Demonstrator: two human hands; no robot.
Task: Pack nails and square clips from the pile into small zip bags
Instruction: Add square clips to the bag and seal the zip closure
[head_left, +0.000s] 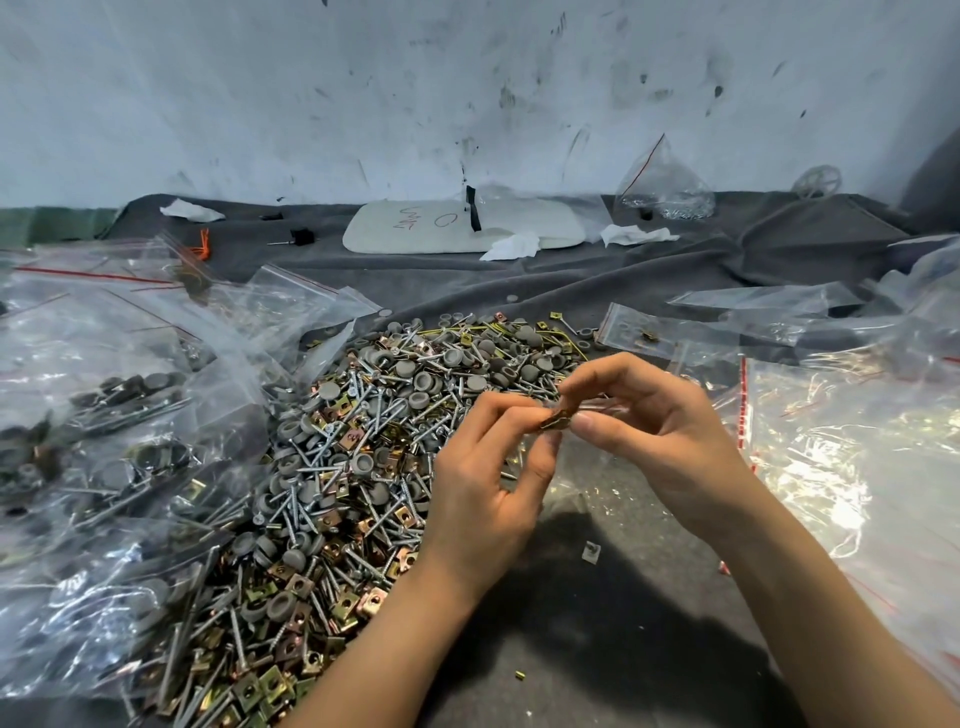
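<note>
A big pile (363, 467) of silver nails, brass square clips and grey caps covers the dark cloth at centre left. Above its right edge my left hand (488, 488) and my right hand (660, 431) meet fingertip to fingertip. Between them they pinch brass square clips (555, 420). A small clear zip bag (566, 467) hangs there too, under my right fingers and hard to make out. Both palms face inward.
Filled zip bags (104, 441) heap up on the left. Empty zip bags (857, 467) with red seal lines lie on the right. A white pad (415, 228), tissue scraps (511, 247) and a loose bag (665, 192) sit by the wall. One stray clip (591, 551) lies on the cloth.
</note>
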